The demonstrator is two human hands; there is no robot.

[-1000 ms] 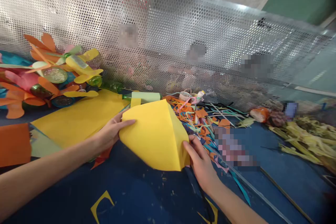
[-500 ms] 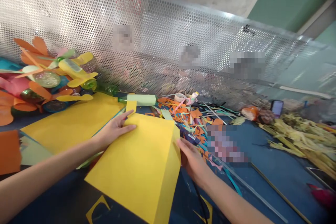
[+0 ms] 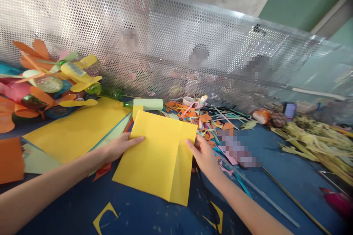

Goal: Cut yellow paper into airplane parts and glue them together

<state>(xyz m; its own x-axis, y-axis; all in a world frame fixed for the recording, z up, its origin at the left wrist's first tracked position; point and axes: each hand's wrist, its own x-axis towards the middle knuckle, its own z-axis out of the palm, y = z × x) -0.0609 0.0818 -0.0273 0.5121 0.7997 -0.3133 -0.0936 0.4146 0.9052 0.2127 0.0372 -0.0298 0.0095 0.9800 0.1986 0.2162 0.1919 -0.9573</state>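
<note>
Both my hands hold a sheet of yellow paper (image 3: 154,158) by its sides, above the blue table. A crease runs down its right part, parting off a narrow strip. My left hand (image 3: 122,146) pinches the left edge, thumb on top and the other fingers behind the sheet. At the upper right edge, my right hand (image 3: 202,152) grips with its thumb in front and fingers behind. Beyond the sheet's top edge lies a green bottle wrapped in pale green paper (image 3: 148,104). Two curved yellow offcuts, one of them a left scrap (image 3: 106,214), rest on the table nearer to me.
Paper flowers on bottles (image 3: 49,84) crowd the left, beside a large yellow sheet (image 3: 79,128). Colourful paper scraps (image 3: 190,112) are heaped behind my right hand. Dry husks (image 3: 317,139) and a thin stick (image 3: 292,198) lie right. A perforated metal screen (image 3: 171,40) borders the table; people show blurred through it.
The yellow sheet has been tilted away and its right strip opened out flatter. My right hand has moved slightly up and right; my left hand has slid lower along the left edge.
</note>
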